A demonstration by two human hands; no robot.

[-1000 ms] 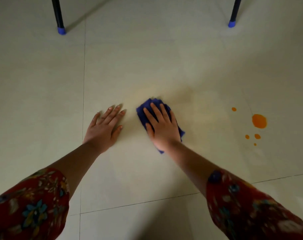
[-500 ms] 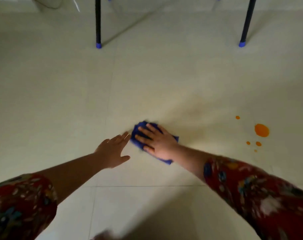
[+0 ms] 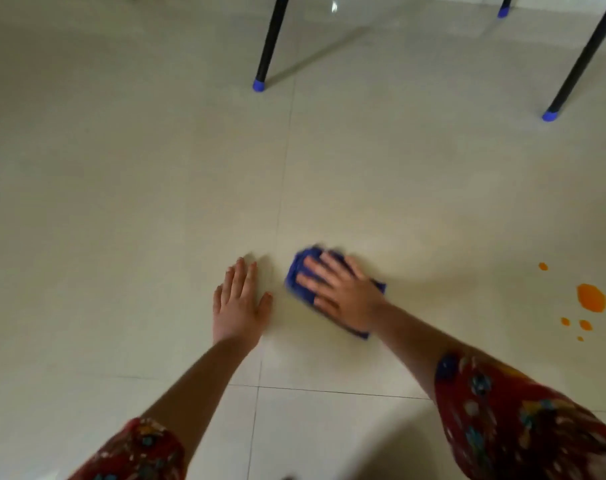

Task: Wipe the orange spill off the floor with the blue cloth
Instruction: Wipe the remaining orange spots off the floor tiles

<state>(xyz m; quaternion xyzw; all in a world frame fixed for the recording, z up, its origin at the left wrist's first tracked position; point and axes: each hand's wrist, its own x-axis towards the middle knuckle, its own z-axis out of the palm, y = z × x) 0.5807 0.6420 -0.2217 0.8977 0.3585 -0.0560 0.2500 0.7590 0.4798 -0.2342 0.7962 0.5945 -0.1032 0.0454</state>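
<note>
— On the floor [image 3: 138,185], how is the blue cloth [image 3: 299,275] laid?
— Bunched, long axis slanted upper-left to lower-right, pressed under the right hand [image 3: 343,296], grip open flat. Left hand [image 3: 239,306] spread alongside; orange spill [image 3: 591,297] well right.

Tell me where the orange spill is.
In the head view, the orange spill lies far right on the floor, apart from the blue cloth under the right hand.

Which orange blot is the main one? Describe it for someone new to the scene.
On the pale tiled floor, look right of the right hand pressing the blue cloth. Near the picture's right edge lies the orange spill; its main blot is by far the largest, with one small drop above and three below.
</note>
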